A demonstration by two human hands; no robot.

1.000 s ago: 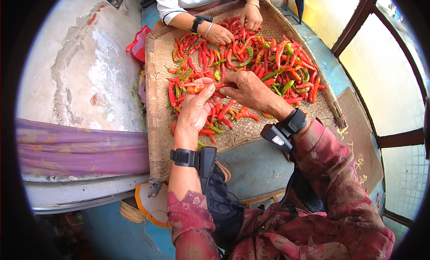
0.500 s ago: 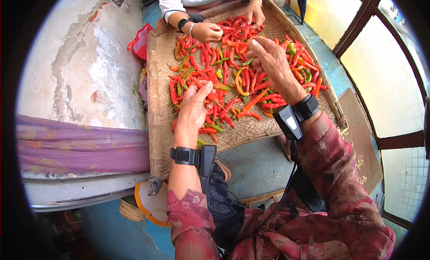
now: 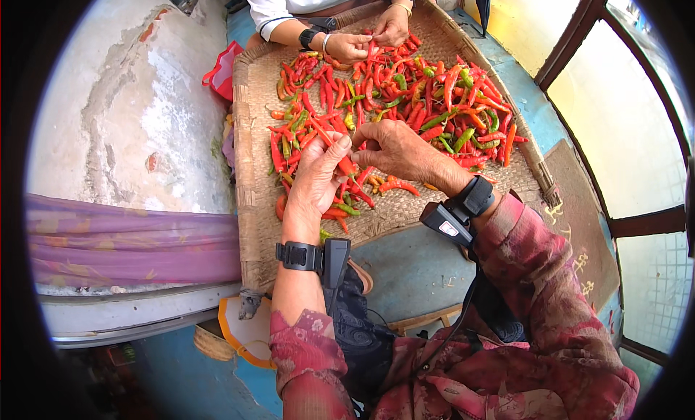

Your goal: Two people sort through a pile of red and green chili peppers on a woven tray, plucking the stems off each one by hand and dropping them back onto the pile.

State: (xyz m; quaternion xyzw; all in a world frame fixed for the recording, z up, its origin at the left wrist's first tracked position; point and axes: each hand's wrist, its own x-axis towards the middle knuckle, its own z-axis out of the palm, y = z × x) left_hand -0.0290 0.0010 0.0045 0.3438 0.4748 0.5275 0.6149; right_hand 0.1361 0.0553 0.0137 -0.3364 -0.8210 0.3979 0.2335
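Note:
My left hand (image 3: 316, 175) is closed around a red chili pepper (image 3: 349, 167), with the thumb on top. Beside it, the bent fingers of my right hand (image 3: 402, 154) are pinched together close to that pepper's stem end. Whatever they hold, if anything, is hidden. Both hands are above a woven tray (image 3: 409, 205), where red chili peppers (image 3: 376, 80) lie in loose heaps, mixed with some green and orange ones.
Across the tray, another person's left (image 3: 392, 26) and right (image 3: 349, 47) hands meet over the peppers. A red bag (image 3: 223, 71) is beside the tray's left rim. A purple curtain (image 3: 137, 239) hangs at left; framed glass panes (image 3: 615, 123) line the right.
My right hand has come down and left from above the heap to my left hand. Some peppers in the right heap lie differently. The other person's hands have come together.

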